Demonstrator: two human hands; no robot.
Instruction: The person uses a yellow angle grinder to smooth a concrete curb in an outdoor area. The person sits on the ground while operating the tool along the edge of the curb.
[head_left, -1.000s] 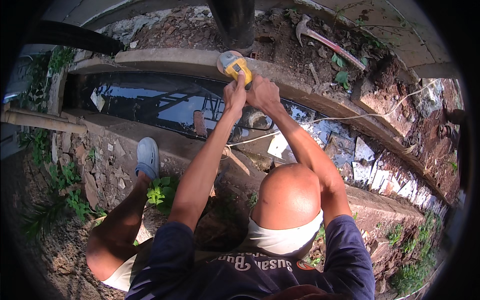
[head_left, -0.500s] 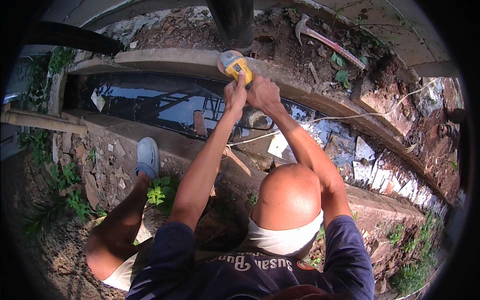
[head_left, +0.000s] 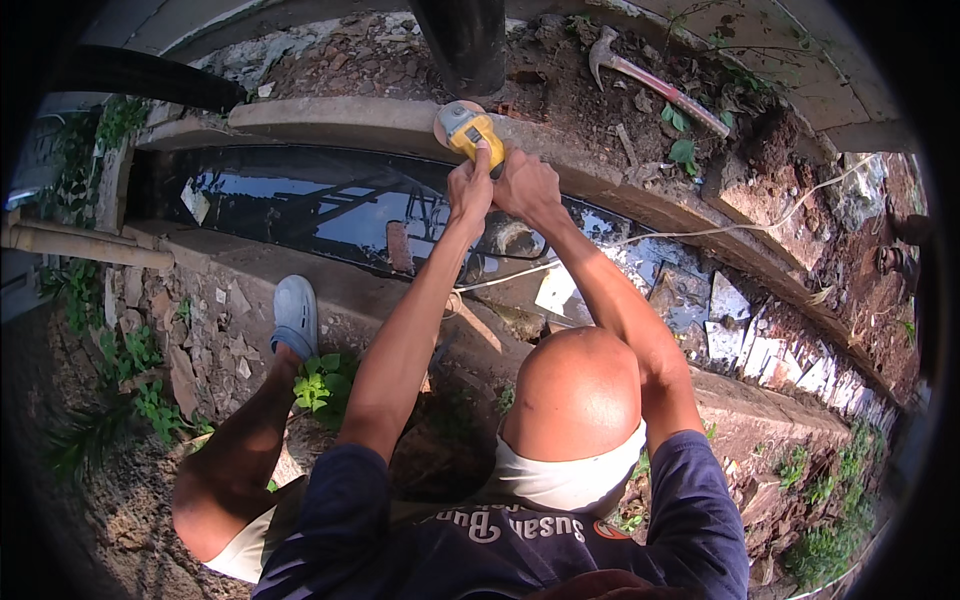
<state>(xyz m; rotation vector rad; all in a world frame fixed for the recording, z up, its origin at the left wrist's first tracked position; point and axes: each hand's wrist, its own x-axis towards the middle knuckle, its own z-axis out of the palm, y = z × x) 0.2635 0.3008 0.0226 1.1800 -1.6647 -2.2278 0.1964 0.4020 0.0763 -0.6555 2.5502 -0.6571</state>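
Both my arms reach out over a water-filled trench to a yellow and grey angle grinder (head_left: 470,132). Its round disc sits at the concrete kerb on the trench's far side, close to the foot of a black post. My left hand (head_left: 472,188) is wrapped round the near side of the grinder's body, thumb on top. Just to its right, my right hand (head_left: 528,186) is closed around the rear end of the tool. The fingers are partly hidden under the grip. A dark cord loops below the hands over the water.
The black post (head_left: 462,45) rises just beyond the grinder. A claw hammer (head_left: 660,85) lies on the soil at far right. A pale cord (head_left: 690,236) crosses the trench (head_left: 290,205). Broken white tiles (head_left: 760,340) lie at its right end. My clog-shod left foot (head_left: 295,312) rests on the near edge.
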